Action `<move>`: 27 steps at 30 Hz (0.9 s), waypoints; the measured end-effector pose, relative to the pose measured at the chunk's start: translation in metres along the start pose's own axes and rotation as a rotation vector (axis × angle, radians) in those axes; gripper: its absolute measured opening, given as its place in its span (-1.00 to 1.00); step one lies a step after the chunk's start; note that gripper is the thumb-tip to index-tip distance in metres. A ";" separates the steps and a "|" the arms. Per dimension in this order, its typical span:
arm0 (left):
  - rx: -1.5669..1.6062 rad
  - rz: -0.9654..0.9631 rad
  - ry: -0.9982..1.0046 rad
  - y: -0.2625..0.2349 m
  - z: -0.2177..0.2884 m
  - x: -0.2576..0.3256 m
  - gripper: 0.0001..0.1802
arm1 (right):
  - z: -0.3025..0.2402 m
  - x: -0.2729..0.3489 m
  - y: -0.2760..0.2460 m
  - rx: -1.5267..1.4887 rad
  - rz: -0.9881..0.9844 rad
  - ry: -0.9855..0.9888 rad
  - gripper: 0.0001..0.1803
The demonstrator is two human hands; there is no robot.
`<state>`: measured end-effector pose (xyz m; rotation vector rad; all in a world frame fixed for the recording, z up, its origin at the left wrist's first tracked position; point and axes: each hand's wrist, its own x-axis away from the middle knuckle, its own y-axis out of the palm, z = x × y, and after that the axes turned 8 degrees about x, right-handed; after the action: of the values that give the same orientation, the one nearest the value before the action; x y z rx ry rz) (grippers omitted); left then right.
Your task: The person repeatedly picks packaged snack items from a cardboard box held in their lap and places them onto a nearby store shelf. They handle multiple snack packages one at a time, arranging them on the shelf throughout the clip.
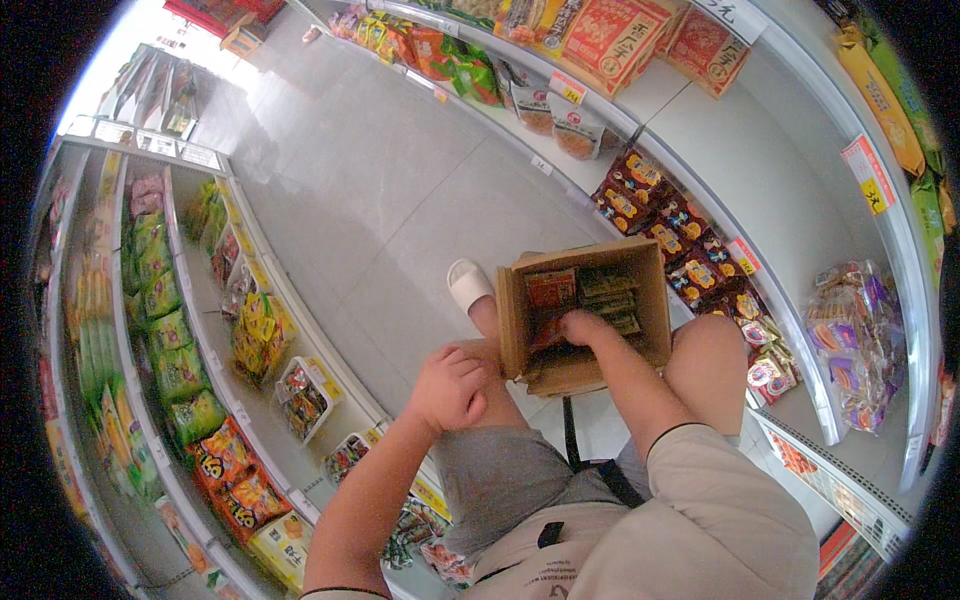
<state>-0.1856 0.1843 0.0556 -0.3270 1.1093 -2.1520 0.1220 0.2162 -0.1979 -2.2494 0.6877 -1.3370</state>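
An open cardboard box (508, 335) sits between my knees, with small flat packets inside. A reddish packet (551, 288) lies along its far left part, and dark greenish packets (608, 290) are stacked to the right. My right hand (582, 328) reaches down into the box, its fingers curled at the packets beside another reddish one. What its fingertips grip is hidden. Over my left knee, outside the box, my left hand (448, 388) hangs loosely closed, and nothing shows in it.
Shelves of bagged snacks line the left, with white bins (305, 400) of small packets. On the right, a curved shelf holds dark brown packs (690, 235), clear bags of bread-like items (855, 340) and red-printed packs (612, 45). The grey tiled floor (390, 190) runs between.
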 end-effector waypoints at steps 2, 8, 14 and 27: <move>0.025 0.020 -0.011 0.000 0.001 0.002 -0.70 | 0.007 -0.005 0.003 -0.115 -0.068 0.025 -0.77; 0.030 -0.011 0.014 -0.005 0.001 -0.010 -0.69 | 0.075 -0.045 0.050 -0.228 0.184 0.093 -0.71; -0.037 -0.022 0.011 -0.006 0.001 -0.003 -0.71 | 0.066 -0.067 0.062 -0.263 0.139 0.188 -0.73; -0.026 -0.046 -0.016 -0.004 0.003 -0.004 -0.65 | 0.070 -0.082 0.070 -0.359 0.125 0.243 -0.80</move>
<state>-0.1828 0.1868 0.0604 -0.3845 1.1321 -2.1729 0.1375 0.2188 -0.3257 -2.2798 1.2195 -1.5394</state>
